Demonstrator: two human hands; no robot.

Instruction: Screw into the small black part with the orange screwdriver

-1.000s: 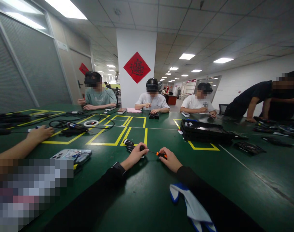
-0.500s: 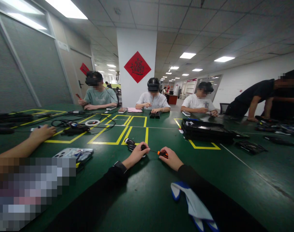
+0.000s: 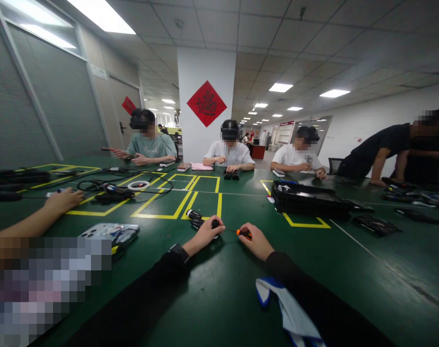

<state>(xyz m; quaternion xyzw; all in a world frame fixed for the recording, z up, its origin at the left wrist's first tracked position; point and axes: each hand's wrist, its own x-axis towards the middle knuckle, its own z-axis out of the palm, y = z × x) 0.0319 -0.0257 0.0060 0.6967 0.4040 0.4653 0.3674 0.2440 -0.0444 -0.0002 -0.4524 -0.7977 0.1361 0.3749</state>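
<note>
Near the middle of the green table [image 3: 219, 299], my right hand [image 3: 259, 243] is closed around the orange and black handle of a screwdriver [image 3: 244, 234]. Its thin shaft points left, at the fingertips of my left hand [image 3: 203, 236]. My left fingers are closed on a small black part [image 3: 215, 224], mostly covered by the hand, so its kind does not show. Whether the tip touches that part cannot be made out. Just beyond my left hand lies a black object with a silver-white end [image 3: 193, 214]. A white and blue cloth piece, perhaps a glove [image 3: 287, 308], lies by my right forearm.
A black tray-like case [image 3: 306, 197] stands ahead to the right. Cables [image 3: 96, 185] and a white coil [image 3: 138, 185] lie at left, near another person's hand [image 3: 64, 200] and a clear packet [image 3: 114, 233]. People sit across the table; yellow tape [image 3: 157, 216] marks it.
My hands keep nearly the same pose, with the screwdriver still between them. The view has shifted slightly. Across the table at left, a person's hand has lowered the tool it holds.
</note>
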